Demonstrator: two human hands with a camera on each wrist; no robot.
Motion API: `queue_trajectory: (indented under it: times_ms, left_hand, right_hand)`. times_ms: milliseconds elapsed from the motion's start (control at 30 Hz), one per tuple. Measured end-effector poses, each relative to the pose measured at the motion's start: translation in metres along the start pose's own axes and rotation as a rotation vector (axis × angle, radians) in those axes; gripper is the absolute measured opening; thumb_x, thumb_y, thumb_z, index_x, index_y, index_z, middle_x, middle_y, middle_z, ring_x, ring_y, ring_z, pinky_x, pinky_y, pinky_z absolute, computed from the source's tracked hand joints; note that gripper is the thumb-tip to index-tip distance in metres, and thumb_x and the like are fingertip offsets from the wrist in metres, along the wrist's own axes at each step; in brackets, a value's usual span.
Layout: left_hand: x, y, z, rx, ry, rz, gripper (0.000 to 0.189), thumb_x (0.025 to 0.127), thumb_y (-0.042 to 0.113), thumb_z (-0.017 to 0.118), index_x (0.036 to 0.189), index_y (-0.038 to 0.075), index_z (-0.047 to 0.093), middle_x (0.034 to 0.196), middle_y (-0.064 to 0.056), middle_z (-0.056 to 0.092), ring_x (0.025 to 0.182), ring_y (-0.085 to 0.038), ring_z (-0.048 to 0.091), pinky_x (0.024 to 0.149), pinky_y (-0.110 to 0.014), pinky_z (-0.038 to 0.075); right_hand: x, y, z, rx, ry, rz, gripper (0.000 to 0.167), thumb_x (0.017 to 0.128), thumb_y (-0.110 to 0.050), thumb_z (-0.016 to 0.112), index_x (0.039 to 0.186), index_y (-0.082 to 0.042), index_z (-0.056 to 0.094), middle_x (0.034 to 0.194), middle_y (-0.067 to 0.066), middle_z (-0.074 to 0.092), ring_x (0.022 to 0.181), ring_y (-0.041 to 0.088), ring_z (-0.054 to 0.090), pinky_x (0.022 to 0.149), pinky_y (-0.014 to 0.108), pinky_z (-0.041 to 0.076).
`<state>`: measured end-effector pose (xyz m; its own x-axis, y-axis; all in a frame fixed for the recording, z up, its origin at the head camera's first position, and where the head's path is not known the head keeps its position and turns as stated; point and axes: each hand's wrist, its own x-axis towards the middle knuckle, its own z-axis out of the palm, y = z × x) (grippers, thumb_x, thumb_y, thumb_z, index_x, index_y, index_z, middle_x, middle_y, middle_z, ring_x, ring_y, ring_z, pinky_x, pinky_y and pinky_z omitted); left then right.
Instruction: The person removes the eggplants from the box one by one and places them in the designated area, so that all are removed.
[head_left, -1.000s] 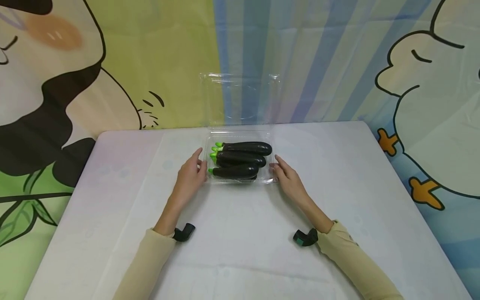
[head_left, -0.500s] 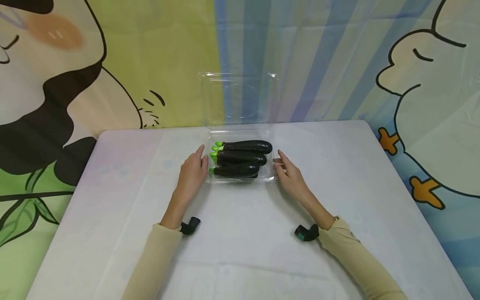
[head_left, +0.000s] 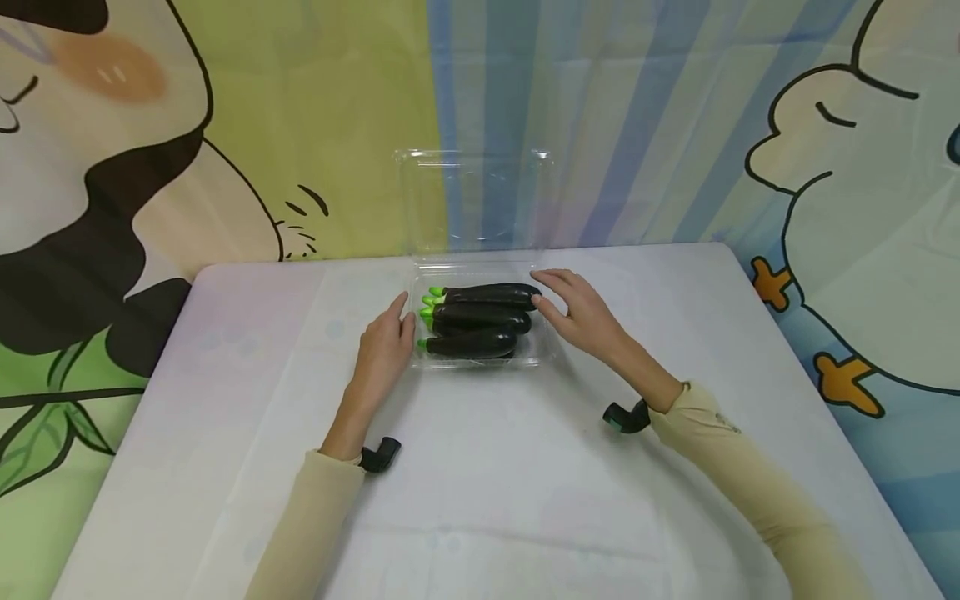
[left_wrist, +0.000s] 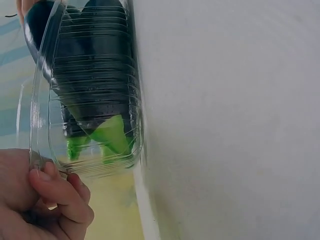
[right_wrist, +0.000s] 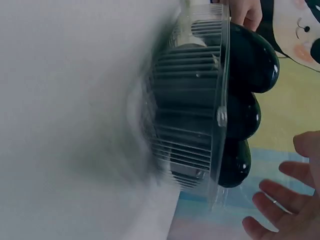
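A clear plastic clamshell box [head_left: 540,354] stands on the table with its lid [head_left: 480,200] raised at the back. Several dark eggplants [head_left: 480,319] with green stem ends lie heaped in its base, stems to the left, rising above the rim. My left hand [head_left: 382,350] pinches the box's left rim between thumb and fingers, as the left wrist view shows. My right hand [head_left: 588,321] hovers at the box's right side, over the blunt ends of the eggplants. In the right wrist view its fingers [right_wrist: 280,192] are spread, apart from the eggplants, holding nothing.
A white cloth covers the table [head_left: 480,500], whose back edge meets a printed curtain [head_left: 322,125] with cartoon animals. The raised lid stands in front of that curtain. A black wrist camera [head_left: 381,455] sits on the left wrist, another camera [head_left: 627,417] on the right.
My right hand has left the box's right rim and moved up and inward over the eggplants' ends. The left hand shifted slightly and stays at the left rim.
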<state>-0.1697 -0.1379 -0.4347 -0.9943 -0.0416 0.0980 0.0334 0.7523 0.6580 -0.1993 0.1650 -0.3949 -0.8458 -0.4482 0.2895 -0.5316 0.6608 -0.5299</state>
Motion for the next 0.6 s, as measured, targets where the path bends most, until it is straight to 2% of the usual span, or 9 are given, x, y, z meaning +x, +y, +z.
queue_trajectory:
  times_ms: [100, 200, 433, 533, 600]
  left_hand:
    - [-0.001, -0.001, 0.001, -0.021, -0.004, -0.007, 0.048, 0.103, 0.025, 0.043, 0.147, 0.005, 0.040, 0.102, -0.022, 0.066, 0.086, -0.031, 0.058, 0.084, -0.046, 0.049]
    - [0.000, -0.002, 0.001, -0.014, -0.011, -0.008, 0.048, 0.103, 0.025, 0.043, 0.146, 0.003, 0.040, 0.100, -0.021, 0.066, 0.083, -0.028, 0.056, 0.082, -0.044, 0.048]
    - [0.001, 0.001, 0.002, -0.014, 0.015, 0.019, 0.046, 0.103, 0.020, 0.046, 0.143, -0.002, 0.043, 0.106, -0.020, 0.058, 0.086, -0.030, 0.057, 0.076, -0.042, 0.049]
    - [0.000, 0.000, 0.002, -0.026, 0.036, 0.033, 0.045, 0.102, 0.018, 0.046, 0.143, -0.002, 0.044, 0.119, -0.022, 0.055, 0.096, -0.034, 0.061, 0.083, -0.046, 0.051]
    - [-0.001, -0.001, 0.002, -0.033, 0.045, 0.043, 0.045, 0.102, 0.018, 0.047, 0.142, -0.003, 0.044, 0.129, -0.022, 0.052, 0.109, -0.037, 0.060, 0.092, -0.050, 0.050]
  right_hand:
    - [0.014, -0.005, -0.005, -0.039, -0.117, -0.042, 0.045, 0.100, -0.028, 0.053, 0.140, -0.008, 0.051, 0.140, 0.017, 0.052, 0.131, 0.034, 0.047, 0.106, 0.052, 0.041]
    - [0.029, -0.006, -0.003, -0.072, -0.220, -0.083, 0.045, 0.101, -0.029, 0.052, 0.140, -0.009, 0.051, 0.141, 0.018, 0.051, 0.132, 0.034, 0.046, 0.108, 0.052, 0.040]
    - [0.060, -0.003, 0.004, -0.112, -0.370, -0.151, 0.043, 0.100, -0.028, 0.053, 0.138, -0.010, 0.054, 0.136, 0.016, 0.057, 0.127, 0.032, 0.053, 0.105, 0.049, 0.044]
    - [0.068, -0.002, 0.008, -0.097, -0.429, -0.153, 0.044, 0.099, -0.029, 0.055, 0.139, -0.010, 0.054, 0.136, 0.015, 0.058, 0.125, 0.031, 0.054, 0.104, 0.048, 0.046]
    - [0.071, 0.000, 0.011, -0.080, -0.459, -0.145, 0.045, 0.099, -0.029, 0.056, 0.139, -0.010, 0.053, 0.135, 0.015, 0.058, 0.125, 0.030, 0.055, 0.104, 0.047, 0.046]
